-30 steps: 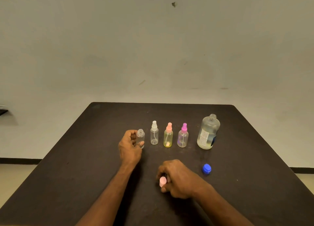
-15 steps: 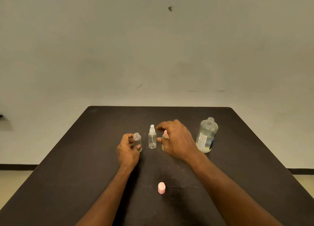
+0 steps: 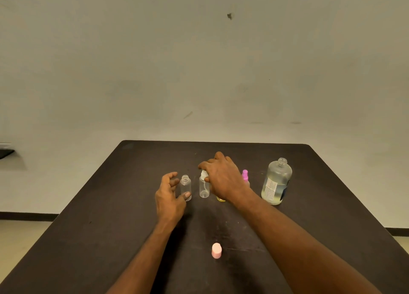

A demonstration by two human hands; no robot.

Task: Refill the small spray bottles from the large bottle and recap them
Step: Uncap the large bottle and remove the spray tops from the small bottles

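Right hand (image 3: 223,178) pinches white-capped spray bottle (image 3: 204,187) just right of open bottle (image 3: 186,186), left hand (image 3: 169,194) loosely spread beside it; light, tippy, grip mid-body.

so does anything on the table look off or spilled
No spill shows. The pink cap lies alone near the front, apart from the row. The open small bottle by the left hand and the large bottle stand uncapped. The right hand is at the clear spray bottle.
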